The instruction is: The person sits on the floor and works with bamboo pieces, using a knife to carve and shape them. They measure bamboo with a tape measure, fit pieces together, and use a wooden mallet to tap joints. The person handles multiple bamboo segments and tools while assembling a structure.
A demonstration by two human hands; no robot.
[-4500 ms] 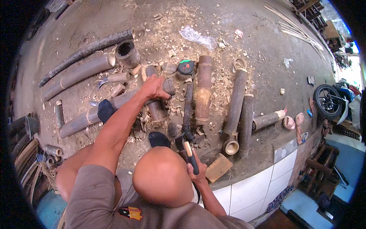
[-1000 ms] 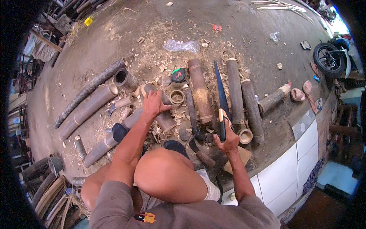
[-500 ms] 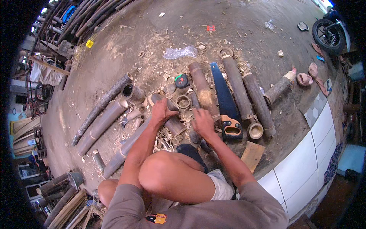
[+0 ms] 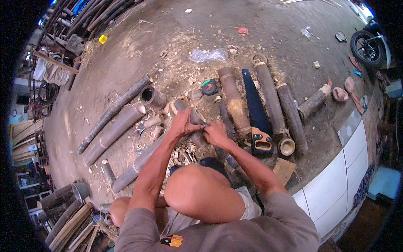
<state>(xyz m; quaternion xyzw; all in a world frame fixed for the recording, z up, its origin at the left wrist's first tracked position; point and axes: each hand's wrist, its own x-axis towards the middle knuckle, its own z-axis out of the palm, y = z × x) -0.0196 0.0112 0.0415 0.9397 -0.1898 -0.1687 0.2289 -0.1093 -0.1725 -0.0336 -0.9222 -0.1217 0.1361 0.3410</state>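
My left hand (image 4: 183, 122) is wrapped round a short bamboo section (image 4: 197, 116), tilted with its open end facing up and to the right. My right hand (image 4: 216, 133) is closed in a pinch at the lower right of that section, against my left thumb; whatever its fingertips hold is too small to make out. Under my hands lies a thicker bamboo piece (image 4: 197, 139), partly hidden by them. A black tape measure (image 4: 209, 87) rests just beyond. To the right of my right hand lies a handsaw (image 4: 257, 113) with a dark blade and wooden handle.
Several bamboo lengths (image 4: 115, 135) lie at the left, others (image 4: 270, 101) beside the saw. Wood chips and a clear plastic bag (image 4: 208, 55) litter the floor ahead. White tiles (image 4: 325, 178) edge the right side; a motorbike wheel (image 4: 367, 48) stands far right.
The short bamboo section is now raised and tilted in my left hand. My right hand has moved left and up to meet it. The whole view has shifted slightly.
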